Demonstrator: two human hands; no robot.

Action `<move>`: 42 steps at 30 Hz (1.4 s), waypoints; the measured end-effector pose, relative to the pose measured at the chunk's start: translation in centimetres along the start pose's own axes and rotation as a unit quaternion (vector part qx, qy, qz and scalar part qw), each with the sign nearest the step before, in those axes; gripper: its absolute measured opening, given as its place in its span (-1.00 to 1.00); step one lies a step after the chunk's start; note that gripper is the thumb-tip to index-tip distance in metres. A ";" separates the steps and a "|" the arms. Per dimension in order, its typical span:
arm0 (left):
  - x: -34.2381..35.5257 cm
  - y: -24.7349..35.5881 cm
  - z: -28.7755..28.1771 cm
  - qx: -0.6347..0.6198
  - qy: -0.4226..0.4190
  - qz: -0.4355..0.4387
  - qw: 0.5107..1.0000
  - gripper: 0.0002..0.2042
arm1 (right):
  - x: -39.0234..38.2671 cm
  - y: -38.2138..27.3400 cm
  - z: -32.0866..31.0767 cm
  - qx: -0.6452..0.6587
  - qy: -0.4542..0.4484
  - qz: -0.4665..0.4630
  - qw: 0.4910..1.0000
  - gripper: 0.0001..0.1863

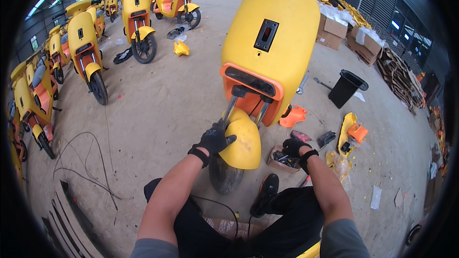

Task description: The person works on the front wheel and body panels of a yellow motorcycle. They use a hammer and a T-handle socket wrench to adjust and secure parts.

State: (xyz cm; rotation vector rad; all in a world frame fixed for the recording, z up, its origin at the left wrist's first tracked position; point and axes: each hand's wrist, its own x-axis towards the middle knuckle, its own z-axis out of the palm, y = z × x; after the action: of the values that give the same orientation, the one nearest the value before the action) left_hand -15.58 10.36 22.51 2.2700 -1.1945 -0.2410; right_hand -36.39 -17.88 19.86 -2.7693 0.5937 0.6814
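A yellow electric scooter (282,24) stands in front of me, its front end facing me. My left hand (214,138), in a black glove, grips the left side of its yellow front fender (245,149), thumb on the outer face. The fender sits between the fork legs (262,112), over the black front tyre (224,177). To the right, my gloved right hand (292,146) dips into a small cardboard box (282,166) of dark small parts. The fingers of that hand are mostly hidden among the parts.
A pink-and-black power tool (301,136), an orange panel (292,115) and a black bin (345,91) lie or stand right of the scooter. Several yellow scooters (86,43) line the left. A loose cable (103,157) lies at left; large cartons (331,31) stand at back right.
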 end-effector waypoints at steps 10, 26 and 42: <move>0.0 0.5 -0.6 -0.004 -0.042 -0.023 0.999 -0.36 | 0.0 -0.4 0.0 -0.009 0.014 0.001 1.000 -0.66; 0.0 0.4 -0.4 0.001 -0.037 -0.022 0.999 -0.36 | -1.0 -0.8 -0.3 0.017 0.040 -0.014 0.999 -0.65; 0.6 -0.7 0.6 0.006 -0.018 0.005 1.000 -0.32 | -0.3 -0.1 0.1 -0.011 0.080 -0.066 0.995 -0.63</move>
State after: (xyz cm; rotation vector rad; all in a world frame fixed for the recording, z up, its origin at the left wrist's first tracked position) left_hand -14.92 9.97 21.69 2.2783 -1.2281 -0.2720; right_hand -36.61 -17.64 19.90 -2.8702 0.4306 0.4435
